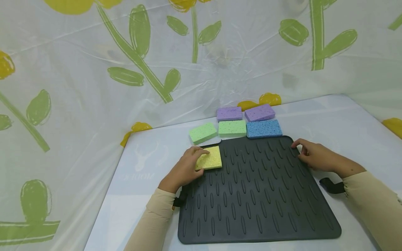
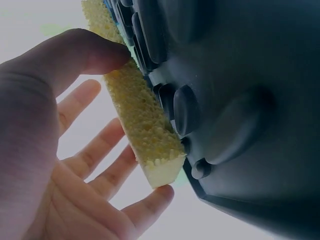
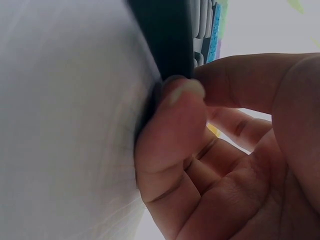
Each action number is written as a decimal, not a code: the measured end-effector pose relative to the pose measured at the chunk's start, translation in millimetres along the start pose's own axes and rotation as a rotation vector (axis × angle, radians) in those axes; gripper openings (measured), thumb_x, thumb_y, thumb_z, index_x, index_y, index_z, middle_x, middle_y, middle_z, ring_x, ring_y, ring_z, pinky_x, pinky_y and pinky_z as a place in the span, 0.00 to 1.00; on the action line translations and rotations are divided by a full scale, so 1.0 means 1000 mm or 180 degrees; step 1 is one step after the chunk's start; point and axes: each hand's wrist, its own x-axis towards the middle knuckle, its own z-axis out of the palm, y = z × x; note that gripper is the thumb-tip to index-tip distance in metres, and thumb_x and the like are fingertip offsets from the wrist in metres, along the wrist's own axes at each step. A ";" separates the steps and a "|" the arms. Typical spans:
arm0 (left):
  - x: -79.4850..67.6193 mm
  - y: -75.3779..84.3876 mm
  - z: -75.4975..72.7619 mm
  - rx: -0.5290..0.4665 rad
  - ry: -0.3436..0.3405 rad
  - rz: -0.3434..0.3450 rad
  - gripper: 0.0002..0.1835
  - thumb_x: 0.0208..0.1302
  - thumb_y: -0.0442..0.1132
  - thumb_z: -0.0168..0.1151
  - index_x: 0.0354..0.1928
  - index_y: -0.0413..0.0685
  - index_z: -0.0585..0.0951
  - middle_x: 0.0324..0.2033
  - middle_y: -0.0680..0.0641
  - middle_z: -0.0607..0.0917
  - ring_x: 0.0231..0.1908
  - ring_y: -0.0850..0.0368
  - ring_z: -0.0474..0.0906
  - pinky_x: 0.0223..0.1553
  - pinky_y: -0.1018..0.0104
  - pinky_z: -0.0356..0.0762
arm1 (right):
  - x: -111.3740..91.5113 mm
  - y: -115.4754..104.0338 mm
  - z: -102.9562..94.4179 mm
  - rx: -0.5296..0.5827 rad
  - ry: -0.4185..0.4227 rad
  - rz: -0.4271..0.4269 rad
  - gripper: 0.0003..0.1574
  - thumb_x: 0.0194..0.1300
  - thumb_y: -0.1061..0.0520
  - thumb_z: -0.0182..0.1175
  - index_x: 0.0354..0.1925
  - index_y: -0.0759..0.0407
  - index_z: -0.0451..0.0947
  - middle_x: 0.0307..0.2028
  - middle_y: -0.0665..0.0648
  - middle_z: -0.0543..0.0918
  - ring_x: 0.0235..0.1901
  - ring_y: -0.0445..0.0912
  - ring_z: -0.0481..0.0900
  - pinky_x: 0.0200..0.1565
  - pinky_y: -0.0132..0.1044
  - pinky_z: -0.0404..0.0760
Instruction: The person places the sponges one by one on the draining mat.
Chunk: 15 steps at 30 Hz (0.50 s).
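- Mat (image 1: 251,188), dark and ridged, lies on the pale surface (image 1: 125,195) in head view; yellow sponge (image 1: 213,158) sits at its far left corner, gripped by left hand (image 1: 186,165).
- Same view: right hand (image 1: 320,156) pinches mat's right edge near far corner. Beyond far edge: two green sponges (image 1: 232,129), two purple sponges (image 1: 229,114), blue sponge (image 1: 264,128).
- Left wrist view: thumb on sponge's porous side, one fingertip touching its end; other fingers' contact hard to tell.
- Right wrist view: bent fingertips grasp mat's rim, close to surface.
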 end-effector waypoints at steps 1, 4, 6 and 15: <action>0.000 0.000 0.000 -0.0013 -0.0003 0.0003 0.30 0.63 0.38 0.68 0.67 0.55 0.72 0.65 0.45 0.70 0.68 0.46 0.65 0.64 0.49 0.70 | 0.000 0.000 0.000 0.0000 0.0001 0.0003 0.24 0.70 0.65 0.49 0.62 0.67 0.62 0.29 0.55 0.73 0.18 0.42 0.69 0.20 0.37 0.72; 0.000 0.000 0.001 -0.0021 -0.0017 0.0010 0.30 0.62 0.37 0.68 0.67 0.55 0.72 0.65 0.45 0.70 0.69 0.46 0.65 0.65 0.49 0.70 | 0.000 0.000 0.000 -0.0006 -0.0002 0.0015 0.24 0.70 0.65 0.49 0.62 0.67 0.62 0.29 0.55 0.73 0.18 0.42 0.69 0.20 0.37 0.72; 0.000 -0.001 0.001 -0.0023 -0.0017 0.0012 0.30 0.62 0.37 0.68 0.67 0.55 0.72 0.65 0.45 0.70 0.68 0.46 0.65 0.64 0.49 0.71 | 0.000 0.000 0.000 -0.0006 -0.0006 0.0022 0.24 0.70 0.65 0.49 0.62 0.67 0.62 0.29 0.55 0.73 0.18 0.42 0.69 0.20 0.37 0.72; 0.000 -0.003 0.004 -0.0007 -0.0067 -0.0026 0.29 0.63 0.38 0.67 0.67 0.55 0.73 0.65 0.45 0.71 0.67 0.46 0.67 0.63 0.49 0.71 | 0.001 0.000 0.000 -0.0034 0.0009 -0.0004 0.23 0.70 0.66 0.49 0.62 0.67 0.63 0.28 0.55 0.73 0.18 0.42 0.69 0.20 0.37 0.72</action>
